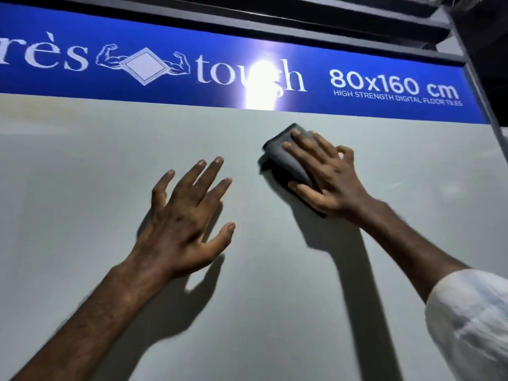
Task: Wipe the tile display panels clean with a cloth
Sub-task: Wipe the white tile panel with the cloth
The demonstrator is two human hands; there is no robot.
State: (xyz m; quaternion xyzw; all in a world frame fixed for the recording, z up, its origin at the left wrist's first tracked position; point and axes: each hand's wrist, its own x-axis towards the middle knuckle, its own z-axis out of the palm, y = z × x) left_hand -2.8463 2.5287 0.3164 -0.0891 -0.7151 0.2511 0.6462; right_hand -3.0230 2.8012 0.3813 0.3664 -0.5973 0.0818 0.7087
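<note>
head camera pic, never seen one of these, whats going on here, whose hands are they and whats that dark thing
The picture comes from a camera worn on a person's head, so you see their own two arms reaching out in front. They face a pale grey tile panel standing upright under a blue sign. The right hand presses a dark grey folded cloth flat against the panel, near its top edge. The left hand is spread open over the panel and holds nothing. A white sleeve covers the right upper arm.

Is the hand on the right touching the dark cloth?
Touching. The head view shows the right hand flat on the cloth, fingers spread over it, pressing it against the tile panel.
</note>
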